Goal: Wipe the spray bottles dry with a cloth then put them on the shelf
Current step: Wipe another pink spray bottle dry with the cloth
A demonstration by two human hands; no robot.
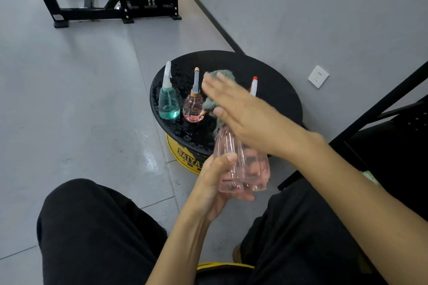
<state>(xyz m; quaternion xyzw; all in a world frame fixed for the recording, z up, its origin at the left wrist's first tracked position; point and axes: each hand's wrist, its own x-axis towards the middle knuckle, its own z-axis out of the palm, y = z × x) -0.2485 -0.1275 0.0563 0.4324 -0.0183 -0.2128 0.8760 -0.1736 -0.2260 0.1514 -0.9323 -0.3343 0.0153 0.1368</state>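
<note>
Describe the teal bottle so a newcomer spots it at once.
Find the round black stand by the wall. Two small bottles stand at its left edge. The teal bottle is the leftmost: blue-green liquid, white nozzle, whereas the small pink bottle beside it has a gold collar.

a round black table (pixel 266 81) sits on a yellow base (pixel 183 152) lettered "saiya", on the grey tiled floor (pixel 92 99). water droplets (pixel 183 81) bead the table's left part. near its left edge a teal spray bottle (pixel 169 104) stands upright, part full. just beside it, toward the centre, stands a small pink bottle (pixel 193 109). further right rises a white nozzle with a red tip (pixel 254 85), its body hidden.
</note>
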